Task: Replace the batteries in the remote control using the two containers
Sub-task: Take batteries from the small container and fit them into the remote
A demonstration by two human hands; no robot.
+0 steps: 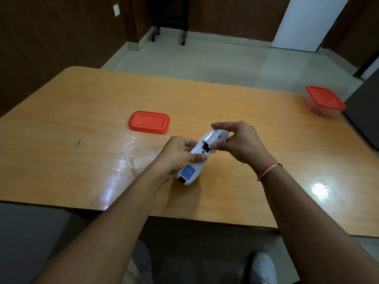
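A white remote control [192, 165] with a blue label lies back side up over the table, its battery compartment partly exposed. My left hand [176, 154] grips its middle from the left. My right hand [235, 143] pinches the white battery cover [217, 136] at the far end, thumb and fingers curled around it. A clear open container [131, 154] stands just left of my left hand, and its red lid [148, 121] lies flat behind it. A second container with a red lid on [324, 99] sits at the far right table edge. I can see no batteries.
The orange wooden table [82, 119] has its near edge close to my body and its right edge by the closed container. Beyond it are a tiled floor, dark wall panels and a wheeled stand [170, 21].
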